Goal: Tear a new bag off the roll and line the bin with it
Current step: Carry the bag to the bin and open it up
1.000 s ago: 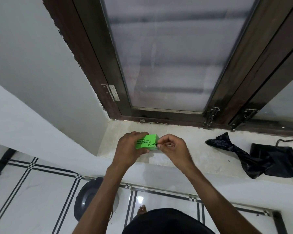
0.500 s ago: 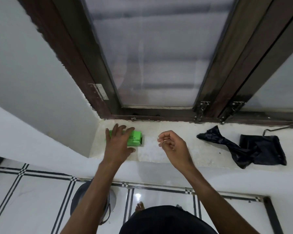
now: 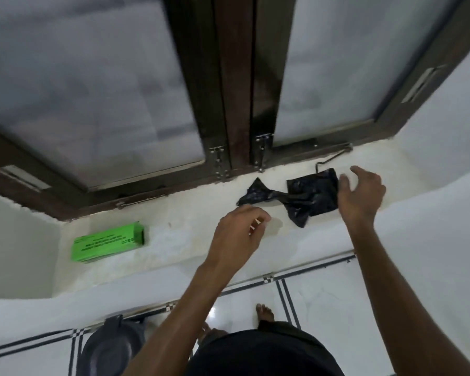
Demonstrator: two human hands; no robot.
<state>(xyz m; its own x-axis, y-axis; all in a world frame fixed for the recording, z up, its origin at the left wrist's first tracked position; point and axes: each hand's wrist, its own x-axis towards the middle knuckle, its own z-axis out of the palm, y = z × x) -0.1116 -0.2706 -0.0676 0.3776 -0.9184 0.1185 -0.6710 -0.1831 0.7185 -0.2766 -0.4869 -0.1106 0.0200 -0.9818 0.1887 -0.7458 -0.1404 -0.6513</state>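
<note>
Two hands closing in on the loose bag

Both hands reach for the crumpled black plastic bag (image 3: 307,198) lying on the white stone window sill (image 3: 190,234). Right hand (image 3: 360,194) hovers at its far edge, fingers spread, holding nothing. Left hand (image 3: 238,236) near the twisted end, fingers loosely curled, empty. Best move, judged: pinch two edges, lift, shake open before going down to the dark round bin (image 3: 111,348) on the tiled floor below. Green cardboard bag-roll box (image 3: 107,242) sits well apart to the left; its black print is too blurred to read.
</note>
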